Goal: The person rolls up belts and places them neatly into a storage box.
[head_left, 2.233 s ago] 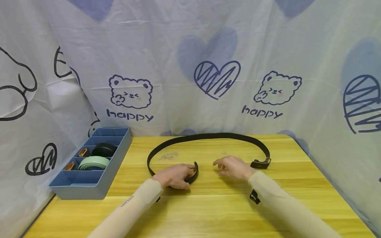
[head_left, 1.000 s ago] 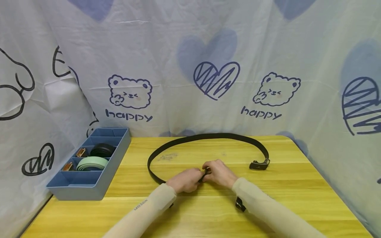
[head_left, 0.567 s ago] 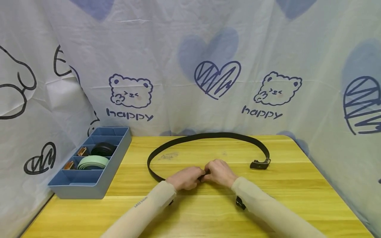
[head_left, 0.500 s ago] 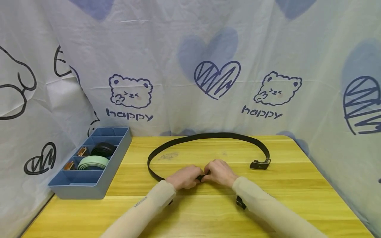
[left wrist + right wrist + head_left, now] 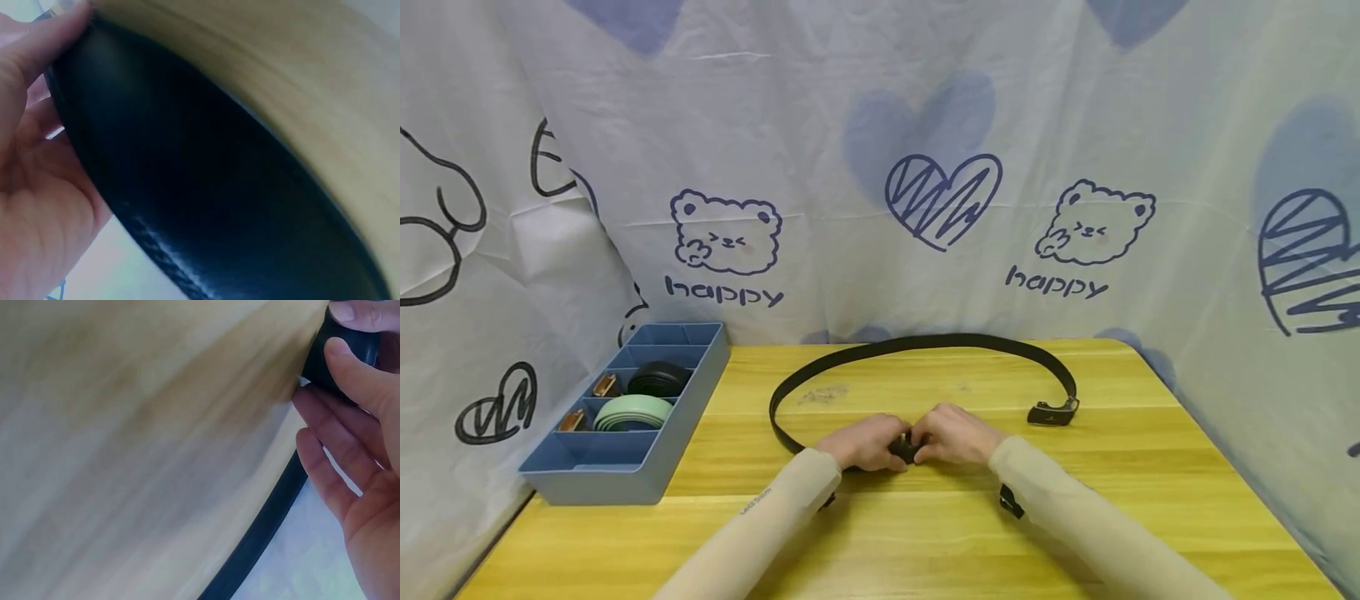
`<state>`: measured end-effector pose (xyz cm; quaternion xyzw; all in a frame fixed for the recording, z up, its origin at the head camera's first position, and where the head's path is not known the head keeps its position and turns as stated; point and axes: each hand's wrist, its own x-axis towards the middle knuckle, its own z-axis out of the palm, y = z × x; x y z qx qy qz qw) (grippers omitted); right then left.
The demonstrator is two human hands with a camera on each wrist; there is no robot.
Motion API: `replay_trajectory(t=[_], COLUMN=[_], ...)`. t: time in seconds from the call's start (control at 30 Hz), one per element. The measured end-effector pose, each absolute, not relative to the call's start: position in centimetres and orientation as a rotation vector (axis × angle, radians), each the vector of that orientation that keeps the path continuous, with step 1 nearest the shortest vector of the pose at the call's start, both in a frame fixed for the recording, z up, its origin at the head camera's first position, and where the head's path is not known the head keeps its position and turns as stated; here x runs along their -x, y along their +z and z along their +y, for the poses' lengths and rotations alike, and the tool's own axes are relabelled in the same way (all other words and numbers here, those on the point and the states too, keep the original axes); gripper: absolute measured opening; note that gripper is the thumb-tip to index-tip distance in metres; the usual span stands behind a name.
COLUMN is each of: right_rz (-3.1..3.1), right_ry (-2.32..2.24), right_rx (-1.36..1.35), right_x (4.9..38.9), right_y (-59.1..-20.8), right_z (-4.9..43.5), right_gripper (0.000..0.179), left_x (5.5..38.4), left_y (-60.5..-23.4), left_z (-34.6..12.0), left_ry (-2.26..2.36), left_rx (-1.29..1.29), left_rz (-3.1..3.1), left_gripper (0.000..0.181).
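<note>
A black belt (image 5: 925,342) lies on edge in a wide arc over the wooden table, its dark buckle (image 5: 1051,413) at the right end. Its other end is curled into a small roll (image 5: 904,448) between my two hands, low over the tabletop. My left hand (image 5: 867,443) pinches the strap by the roll; in the left wrist view the belt (image 5: 187,137) runs close past the thumb. From the right, my right hand (image 5: 955,435) pinches the same roll, thumb in front in the right wrist view, where the roll (image 5: 322,362) shows partly behind fingers.
A blue divided tray (image 5: 662,467) stands at the left. In it lie a coiled black belt (image 5: 658,379) and a coiled light green belt (image 5: 632,412) with gold-coloured buckles. A printed curtain (image 5: 835,275) hangs behind the table (image 5: 1075,500) and at its sides.
My right hand has moved left from beside the buckle and taken hold of the belt's loose end. The left hand shifted slightly right, and that end is now curled tighter. The buckle end stayed put.
</note>
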<state>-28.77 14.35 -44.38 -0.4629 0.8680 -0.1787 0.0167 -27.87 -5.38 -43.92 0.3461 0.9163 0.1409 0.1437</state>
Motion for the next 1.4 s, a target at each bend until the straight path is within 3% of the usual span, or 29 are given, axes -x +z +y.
replay_trajectory(t=[0.23,0.47,0.6,0.93,1.4], right_rz=[2.697,2.724,2.763,2.674,2.699], right_ry=[-0.577,-0.702,-0.582,-0.527,-0.604], right_rx=[1.403,1.174,1.288,1.432,1.274], right_x=[28.5,28.1,28.0,28.6,28.3], right_y=[-44.6,-44.6,-44.6,-44.4,-43.8], right_z=[14.6,14.6,14.4,14.4,14.2], right_gripper=[0.014,0.023,0.016,0.021,0.013], left_x=[28.0,27.3,27.0,26.9,27.2], left_y=[-44.0,-43.8,-43.7,-43.2,-43.0], left_z=[-5.0,-4.6,-4.4,-5.1,-5.0], left_ry=[0.445,0.448,0.413,0.340,0.326], left_rx=[-1.007,-0.945,-0.956,-1.058,-1.084], left_rz=[2.674,2.760,2.799,2.659,2.692], left_gripper=[0.014,0.014,0.017,0.011,0.016])
